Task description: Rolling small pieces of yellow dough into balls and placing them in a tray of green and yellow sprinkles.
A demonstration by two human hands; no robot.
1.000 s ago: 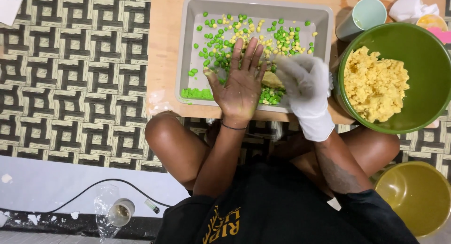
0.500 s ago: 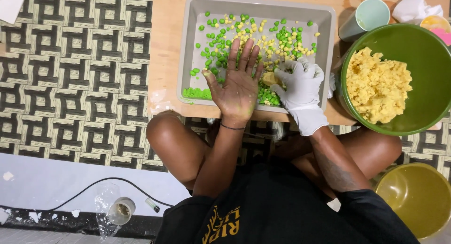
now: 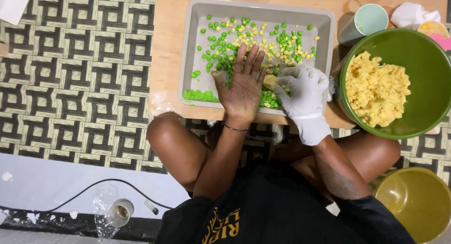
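Note:
A grey rectangular tray (image 3: 193, 46) on a low wooden table (image 3: 165, 51) holds scattered green and yellow small balls (image 3: 263, 39), with a packed green row (image 3: 199, 95) along its near edge. My left hand (image 3: 243, 86), bare, lies flat with fingers spread over the balls in the tray's middle. My right hand (image 3: 303, 91), in a white glove, pinches a small yellow lump (image 3: 268, 81) just right of the left hand, over the tray's near side.
A large green bowl (image 3: 423, 60) of crumbly yellow dough (image 3: 376, 89) stands right of the tray. Behind it are a pale teal cup (image 3: 364, 23) and crumpled tissue (image 3: 413, 13). An empty yellow-green bowl (image 3: 416, 204) sits on the patterned floor (image 3: 70, 74) at right. My bare knees are under the table edge.
My gloved right hand has drawn in from an open spread over the tray to a pinch on a yellow lump beside the left hand. The left hand stays flat.

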